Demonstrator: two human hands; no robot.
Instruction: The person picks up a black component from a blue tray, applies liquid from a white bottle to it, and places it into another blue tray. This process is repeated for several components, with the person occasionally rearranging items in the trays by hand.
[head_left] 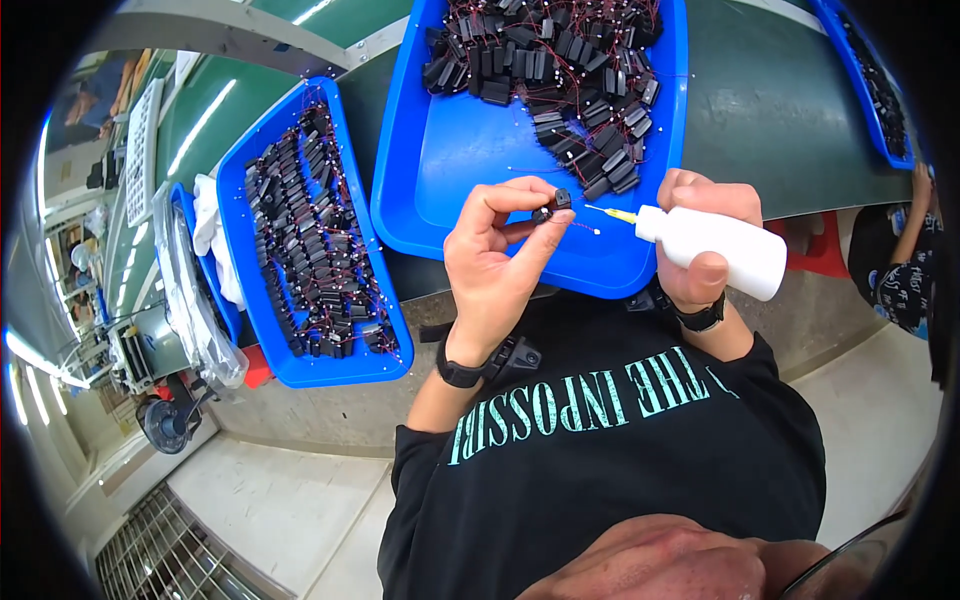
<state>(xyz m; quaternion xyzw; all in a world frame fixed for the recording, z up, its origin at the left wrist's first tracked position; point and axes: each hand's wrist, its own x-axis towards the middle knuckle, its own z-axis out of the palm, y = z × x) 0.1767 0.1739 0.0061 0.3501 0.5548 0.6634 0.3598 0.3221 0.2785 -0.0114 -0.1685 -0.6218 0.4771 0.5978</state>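
Between the thumb and fingers of my left hand (497, 262) is a small black block-shaped part (561, 200) with a thin red wire and a white plug. My right hand (705, 232) grips a white squeeze bottle (735, 250), tilted so that its yellowish needle tip (618, 214) points left at the black part. A small gap seems to lie between tip and part. Both hands are over the near edge of a large blue tray (430, 235). Several black parts with red wires (585, 110) are heaped in its far right portion.
Left of me, a second blue tray (330, 372) holds rows of similar wired black parts (318, 235). Beside it are a white cloth (215, 235) and clear plastic bags (195, 310). A small fan (168, 425) stands lower left. Another person (905, 250) is at the far right, near a third blue tray (893, 150).
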